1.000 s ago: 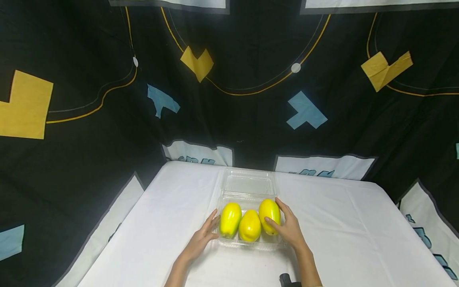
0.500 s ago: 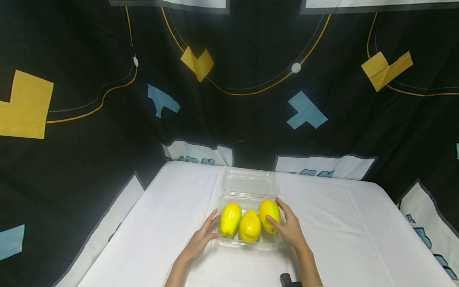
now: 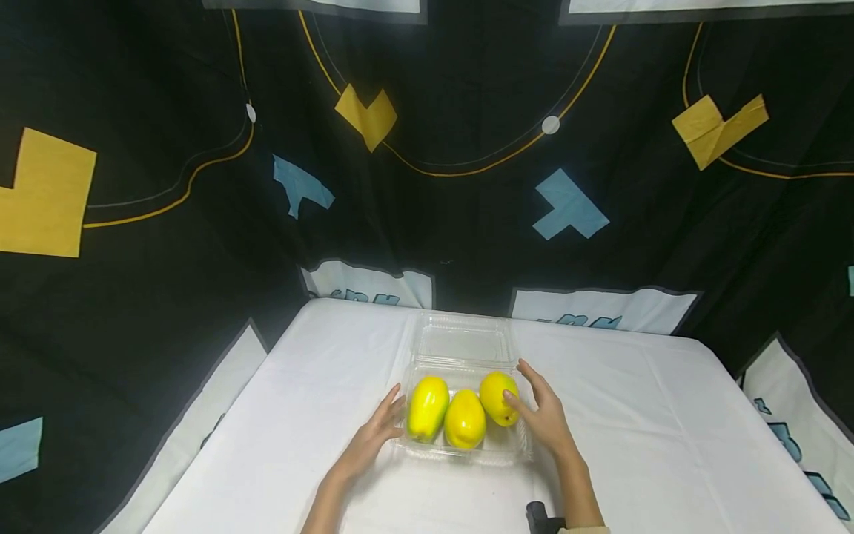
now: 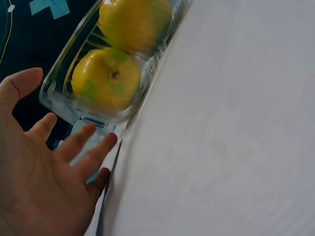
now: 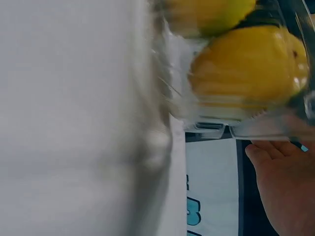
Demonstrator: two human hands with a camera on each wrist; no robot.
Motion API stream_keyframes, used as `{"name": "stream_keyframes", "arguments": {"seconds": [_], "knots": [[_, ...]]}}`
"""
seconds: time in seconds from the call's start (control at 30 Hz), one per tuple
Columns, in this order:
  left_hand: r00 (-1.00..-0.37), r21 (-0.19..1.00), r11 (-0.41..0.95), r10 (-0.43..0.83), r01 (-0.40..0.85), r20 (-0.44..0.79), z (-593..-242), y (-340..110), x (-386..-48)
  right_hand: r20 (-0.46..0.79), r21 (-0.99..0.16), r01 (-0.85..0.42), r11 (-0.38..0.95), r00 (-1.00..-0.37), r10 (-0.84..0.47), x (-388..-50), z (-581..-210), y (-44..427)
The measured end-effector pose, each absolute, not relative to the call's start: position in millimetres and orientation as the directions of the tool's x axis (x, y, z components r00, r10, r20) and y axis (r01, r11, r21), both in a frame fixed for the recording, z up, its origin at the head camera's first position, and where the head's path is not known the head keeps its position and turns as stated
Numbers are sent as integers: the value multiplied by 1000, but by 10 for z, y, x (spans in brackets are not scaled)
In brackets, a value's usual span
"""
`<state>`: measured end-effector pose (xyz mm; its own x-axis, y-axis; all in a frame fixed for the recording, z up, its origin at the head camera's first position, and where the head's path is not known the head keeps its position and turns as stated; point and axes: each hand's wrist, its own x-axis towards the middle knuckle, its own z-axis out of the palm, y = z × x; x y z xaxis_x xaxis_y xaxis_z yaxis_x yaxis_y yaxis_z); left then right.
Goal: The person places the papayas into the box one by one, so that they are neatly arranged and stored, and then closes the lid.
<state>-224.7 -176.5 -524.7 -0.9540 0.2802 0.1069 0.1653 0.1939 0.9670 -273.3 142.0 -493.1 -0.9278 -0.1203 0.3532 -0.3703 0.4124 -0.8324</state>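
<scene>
From afar I saw the left hand and right hand apart, fingers loosely spread, either side of a clear box. Between them lay its three yellow fruits, the open lid near the far edge of the bench.

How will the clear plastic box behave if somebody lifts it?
The box would probably flex, as it looks thin-walled. Its opened lid may swing, lying folded back behind it. The yellow fruits could roll, being rounded with bare space beside them.
</scene>
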Motion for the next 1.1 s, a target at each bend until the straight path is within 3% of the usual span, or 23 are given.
{"name": "stream_keyframes", "arguments": {"seconds": [0.3,0.4,0.53,0.6,0.77,0.83,1.1], "knots": [[-974,935,277,114,222,197,-4523,-1786,-2246,367,-808,-364,463,-926,-87,-3007,-4636,1557],[-965,918,297,88,263,248,-4368,-1804,-2425,395,-809,-388,442,-915,-82,-3152,-4480,1597],[-944,895,302,92,328,315,-4256,-1826,-2817,427,-848,-422,320,-902,-60,-3379,-4367,1656],[-931,883,298,103,364,349,-4216,-1822,-3047,445,-861,-443,249,-894,-50,-3626,-4478,1751],[-903,853,297,113,429,415,-4105,-1779,-3586,355,-904,-344,254,-935,-6,-3913,-4482,1811],[-903,852,300,107,429,417,-4117,-1771,-3767,283,-921,-269,282,-959,6,-3878,-4371,1770],[-951,838,452,93,305,296,-4490,-1797,-4172,60,-938,-69,340,-998,-36,-4095,-4576,1782]]}}
